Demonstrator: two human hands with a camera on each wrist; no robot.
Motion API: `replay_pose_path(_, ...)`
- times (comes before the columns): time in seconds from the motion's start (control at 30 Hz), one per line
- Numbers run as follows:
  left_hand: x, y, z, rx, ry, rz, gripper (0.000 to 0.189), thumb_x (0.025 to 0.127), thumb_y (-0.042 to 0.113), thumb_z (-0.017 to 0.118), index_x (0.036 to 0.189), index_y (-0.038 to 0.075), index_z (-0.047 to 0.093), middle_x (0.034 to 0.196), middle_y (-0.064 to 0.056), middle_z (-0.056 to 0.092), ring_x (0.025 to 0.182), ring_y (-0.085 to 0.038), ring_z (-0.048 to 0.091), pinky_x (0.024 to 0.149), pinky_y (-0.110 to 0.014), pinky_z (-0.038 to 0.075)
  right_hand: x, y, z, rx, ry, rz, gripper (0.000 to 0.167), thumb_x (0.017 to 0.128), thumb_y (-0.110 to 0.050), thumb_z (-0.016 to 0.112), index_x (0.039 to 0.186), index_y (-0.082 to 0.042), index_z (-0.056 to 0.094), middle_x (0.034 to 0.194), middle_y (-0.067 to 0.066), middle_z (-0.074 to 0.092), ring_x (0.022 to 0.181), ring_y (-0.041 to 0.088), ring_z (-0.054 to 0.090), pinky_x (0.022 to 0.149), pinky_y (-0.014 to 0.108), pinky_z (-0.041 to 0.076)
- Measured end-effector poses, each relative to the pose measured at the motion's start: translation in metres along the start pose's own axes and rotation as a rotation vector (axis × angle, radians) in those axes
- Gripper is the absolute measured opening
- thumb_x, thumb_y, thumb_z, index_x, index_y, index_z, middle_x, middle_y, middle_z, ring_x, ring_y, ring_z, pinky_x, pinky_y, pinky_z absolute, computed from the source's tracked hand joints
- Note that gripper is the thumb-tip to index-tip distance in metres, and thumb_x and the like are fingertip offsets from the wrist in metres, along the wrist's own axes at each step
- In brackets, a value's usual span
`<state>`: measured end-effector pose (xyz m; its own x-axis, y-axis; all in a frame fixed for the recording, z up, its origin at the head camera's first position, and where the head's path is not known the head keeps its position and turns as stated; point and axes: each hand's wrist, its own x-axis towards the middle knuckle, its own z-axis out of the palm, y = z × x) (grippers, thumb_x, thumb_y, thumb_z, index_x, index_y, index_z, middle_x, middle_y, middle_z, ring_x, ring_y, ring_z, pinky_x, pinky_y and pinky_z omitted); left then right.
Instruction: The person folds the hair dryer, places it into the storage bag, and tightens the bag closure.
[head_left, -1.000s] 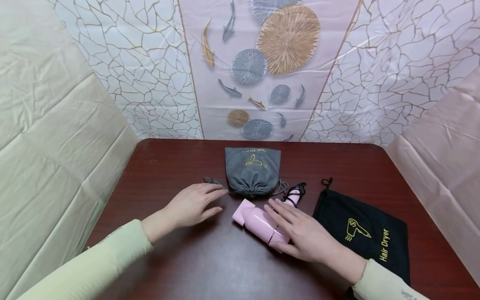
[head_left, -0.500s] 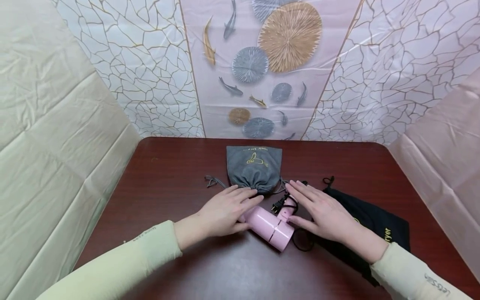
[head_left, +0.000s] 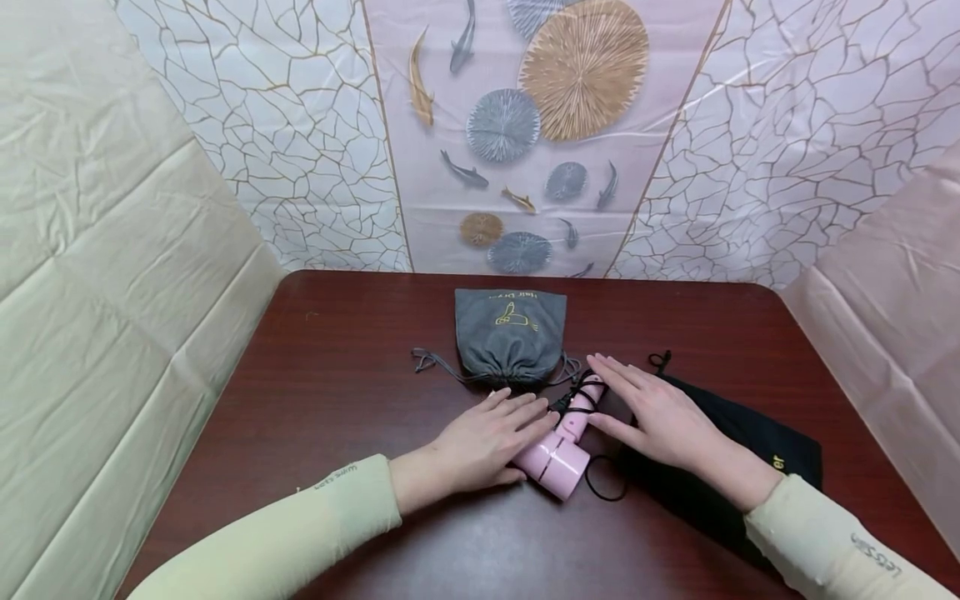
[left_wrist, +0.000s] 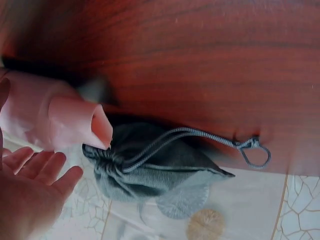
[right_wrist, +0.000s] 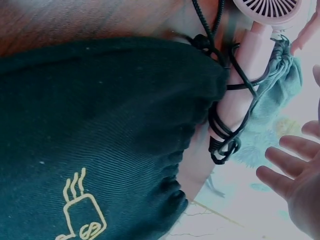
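A pink hair dryer (head_left: 558,467) lies on the table, its black cord (head_left: 581,396) wound round the handle. Over the nozzle end spreads my left hand (head_left: 483,442), fingers extended, hiding most of the barrel. In the left wrist view its fingers are straight beside the nozzle (left_wrist: 77,120); whether they touch it I cannot tell. My right hand (head_left: 671,417) reaches beside the handle with extended fingers, partly above a black drawstring bag (head_left: 750,425). The right wrist view shows the handle (right_wrist: 245,80) and that black bag (right_wrist: 110,115), with my right hand (right_wrist: 300,185) holding nothing.
Behind the dryer lies a grey drawstring bag (head_left: 510,333) with a yellow dryer print, its cords spread to both sides. The dark red table (head_left: 345,358) meets a patterned cloth wall (head_left: 300,167) at the back, and plain cloth flanks both sides.
My left hand has moved right, onto the dryer's nozzle end. My right hand has left the barrel, moving right beside the handle and over the black bag.
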<state>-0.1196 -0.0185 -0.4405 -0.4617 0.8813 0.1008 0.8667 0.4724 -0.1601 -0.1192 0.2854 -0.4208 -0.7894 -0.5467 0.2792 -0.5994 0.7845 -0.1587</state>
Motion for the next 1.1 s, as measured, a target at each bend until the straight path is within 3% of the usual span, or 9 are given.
replay_pose_path(0.33,0.002,0.004,0.016,0.106,0.017,0.060,0.088,0.090,0.055,0.080,0.162,0.017,0.046,0.160,-0.005,0.054,0.151,-0.023,0.047,0.125,-0.042,0.036,-0.001,0.005,0.006,0.035,-0.033,0.054,0.075,0.098,-0.035,0.078,0.161,-0.007,0.047,0.155,0.021,0.057,0.132,0.042,0.063,0.101,0.061,0.054)
replay_pose_path(0.7,0.004,0.002,0.027,0.163,0.157,0.100,0.065,0.092,0.036,0.078,0.151,0.017,0.057,0.147,-0.003,0.063,0.141,-0.021,0.057,0.121,-0.037,0.042,0.001,0.007,0.011,0.054,-0.055,0.082,0.075,0.099,-0.037,0.076,0.161,-0.008,0.047,0.156,0.019,0.056,0.131,0.042,0.064,0.101,0.061,0.054)
replay_pose_path(0.87,0.006,-0.001,0.033,0.134,0.257,0.141,0.044,0.097,0.022,0.068,0.141,0.015,0.063,0.134,-0.003,0.067,0.131,-0.021,0.063,0.116,-0.037,0.048,0.000,0.008,0.010,0.071,-0.065,0.119,0.074,0.100,-0.037,0.075,0.162,-0.008,0.047,0.153,0.022,0.058,0.127,0.043,0.066,0.099,0.061,0.055)
replay_pose_path(1.1,0.003,-0.006,0.028,0.077,0.269,0.167,0.037,0.105,0.020,0.054,0.140,0.015,0.063,0.132,0.000,0.067,0.128,-0.018,0.062,0.116,-0.037,0.047,-0.003,0.007,0.008,0.114,-0.066,0.166,0.073,0.102,-0.036,0.073,0.163,-0.011,0.044,0.155,0.022,0.056,0.129,0.043,0.065,0.100,0.062,0.055)
